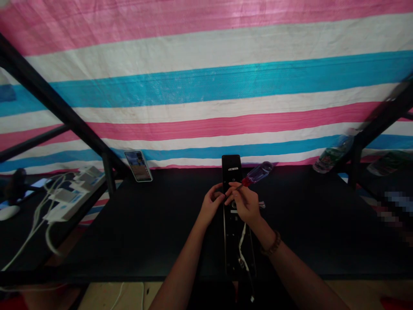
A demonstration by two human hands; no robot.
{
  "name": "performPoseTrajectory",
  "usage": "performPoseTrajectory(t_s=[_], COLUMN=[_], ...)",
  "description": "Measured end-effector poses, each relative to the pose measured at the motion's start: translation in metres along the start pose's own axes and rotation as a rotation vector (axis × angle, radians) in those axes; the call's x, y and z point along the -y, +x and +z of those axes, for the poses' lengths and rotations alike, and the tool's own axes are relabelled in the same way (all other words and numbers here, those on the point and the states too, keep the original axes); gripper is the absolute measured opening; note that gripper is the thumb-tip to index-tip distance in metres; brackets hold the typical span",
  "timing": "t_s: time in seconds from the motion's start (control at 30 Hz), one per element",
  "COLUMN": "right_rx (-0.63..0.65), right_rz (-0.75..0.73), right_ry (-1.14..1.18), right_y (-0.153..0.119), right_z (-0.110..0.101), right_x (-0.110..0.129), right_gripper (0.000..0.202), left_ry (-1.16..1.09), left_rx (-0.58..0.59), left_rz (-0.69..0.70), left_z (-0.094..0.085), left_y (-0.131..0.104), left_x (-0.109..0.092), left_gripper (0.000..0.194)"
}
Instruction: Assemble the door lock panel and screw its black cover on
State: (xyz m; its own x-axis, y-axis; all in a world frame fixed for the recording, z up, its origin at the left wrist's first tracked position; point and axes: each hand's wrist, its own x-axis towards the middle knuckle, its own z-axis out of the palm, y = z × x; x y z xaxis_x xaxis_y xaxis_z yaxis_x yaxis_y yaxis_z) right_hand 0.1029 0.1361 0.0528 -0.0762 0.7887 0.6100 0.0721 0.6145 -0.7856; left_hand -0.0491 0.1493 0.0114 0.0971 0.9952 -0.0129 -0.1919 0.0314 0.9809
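A long black panel point(230, 249), perhaps a door lock's back, lies on the dark table in front of me. A pale, flat cable point(242, 247) trails over it, its plug hanging past the table's front edge. My right hand point(247, 204) grips a screwdriver point(258, 173) near its shaft. The see-through purple and red handle points up and away to the right; the tip slants down toward my left fingers. At the panel's left edge is my left hand point(211, 204), thumb and fingers pinched together. Whatever they hold, if anything, is too small to make out.
A phone point(139, 166) leans against the striped sheet point(206, 86) at the back left. A plastic bottle point(334, 153) lies tilted by the right frame post. Further left are a white power strip point(75, 196) with cables and a white mouse point(9, 212).
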Motion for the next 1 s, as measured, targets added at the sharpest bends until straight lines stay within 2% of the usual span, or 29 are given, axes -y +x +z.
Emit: performPoseTrajectory(t_s=[0.37,0.57,0.83,1.0], right_rx=[0.038,0.062,0.006,0.032], right_rz=[-0.004,-0.091,0.046,-0.017], right_ry=[-0.109,-0.085,-0.055,-0.027], right_y=[0.004,0.004,0.001,0.002], right_z=[0.0,-0.002,0.003,0.001], right_x=[0.008,0.012,0.002,0.007], right_gripper=[0.018,0.022,0.018,0.016], left_ry=[-0.014,-0.007,0.0,-0.001], left_rx=[0.003,0.005,0.0,0.022], left_rz=[0.001,0.002,-0.005,0.006], left_z=[-0.001,-0.001,0.0,-0.001], left_y=[0.002,0.001,0.001,0.001], left_x=[0.004,0.001,0.0,0.001], left_gripper=[0.06,0.063,0.061,0.062])
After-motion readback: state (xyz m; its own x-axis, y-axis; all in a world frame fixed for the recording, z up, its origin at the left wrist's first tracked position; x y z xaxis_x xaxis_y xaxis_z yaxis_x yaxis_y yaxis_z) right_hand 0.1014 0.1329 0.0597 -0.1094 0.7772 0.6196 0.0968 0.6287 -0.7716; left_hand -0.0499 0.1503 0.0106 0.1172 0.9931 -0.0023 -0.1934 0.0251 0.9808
